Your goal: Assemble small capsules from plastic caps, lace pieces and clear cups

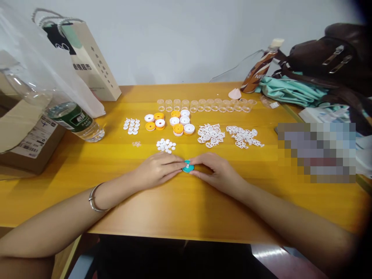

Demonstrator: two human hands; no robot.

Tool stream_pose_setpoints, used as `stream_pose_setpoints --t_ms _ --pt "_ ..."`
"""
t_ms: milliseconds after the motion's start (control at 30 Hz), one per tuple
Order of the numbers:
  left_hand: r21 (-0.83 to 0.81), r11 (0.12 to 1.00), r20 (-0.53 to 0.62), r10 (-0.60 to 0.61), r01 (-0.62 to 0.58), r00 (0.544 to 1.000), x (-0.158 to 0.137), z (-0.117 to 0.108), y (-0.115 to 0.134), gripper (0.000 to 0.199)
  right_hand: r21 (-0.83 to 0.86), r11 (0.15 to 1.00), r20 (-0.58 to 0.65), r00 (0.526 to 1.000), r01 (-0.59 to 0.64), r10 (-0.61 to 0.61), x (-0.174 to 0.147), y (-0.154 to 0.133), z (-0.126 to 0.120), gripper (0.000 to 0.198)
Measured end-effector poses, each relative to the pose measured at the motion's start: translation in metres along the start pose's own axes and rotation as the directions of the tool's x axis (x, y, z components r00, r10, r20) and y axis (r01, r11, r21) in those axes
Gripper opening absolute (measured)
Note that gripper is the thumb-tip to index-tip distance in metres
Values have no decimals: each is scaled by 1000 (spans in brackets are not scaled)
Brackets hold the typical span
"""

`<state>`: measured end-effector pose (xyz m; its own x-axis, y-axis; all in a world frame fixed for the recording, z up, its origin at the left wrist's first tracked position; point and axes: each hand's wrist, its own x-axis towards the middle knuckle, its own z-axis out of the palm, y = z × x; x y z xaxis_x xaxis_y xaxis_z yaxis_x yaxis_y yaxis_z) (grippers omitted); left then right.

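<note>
Near the middle of the table, a round teal plastic disc (188, 169) with a small white piece at its centre is held between both hands. My left hand (161, 168) pinches its left edge, and my right hand (213, 168) grips the right edge with thumb and forefinger. Just beyond my left hand lies a pile of small white round caps (166, 145). Farther back are orange and white round lids (178, 128), some of them stacked. Two heaps of flat white plastic pieces (211, 135) lie beyond my right hand.
A row of clear cups (202, 105) lines the back. Small white knobbed parts (131, 126) and tiny rings (136, 143) lie left. A water bottle (75, 116), cardboard box (29, 143) and paper bag (90, 62) stand left; a brown drink bottle (260, 69) and dark bag (328, 58) are right.
</note>
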<state>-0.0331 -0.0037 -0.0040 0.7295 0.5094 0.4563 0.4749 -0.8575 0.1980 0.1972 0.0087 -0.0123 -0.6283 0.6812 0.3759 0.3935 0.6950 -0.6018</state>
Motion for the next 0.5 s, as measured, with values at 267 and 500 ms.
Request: stream_pose_setpoints --t_ms 267,500 --pt "23 1000 -6 21 -21 1000 -1 0 -1 25 -17 999 8 1000 31 -30 0 0 0 15" --pt "35 999 0 14 -14 1000 0 -1 1 26 -37 998 10 998 58 -58 -1 2 0 16"
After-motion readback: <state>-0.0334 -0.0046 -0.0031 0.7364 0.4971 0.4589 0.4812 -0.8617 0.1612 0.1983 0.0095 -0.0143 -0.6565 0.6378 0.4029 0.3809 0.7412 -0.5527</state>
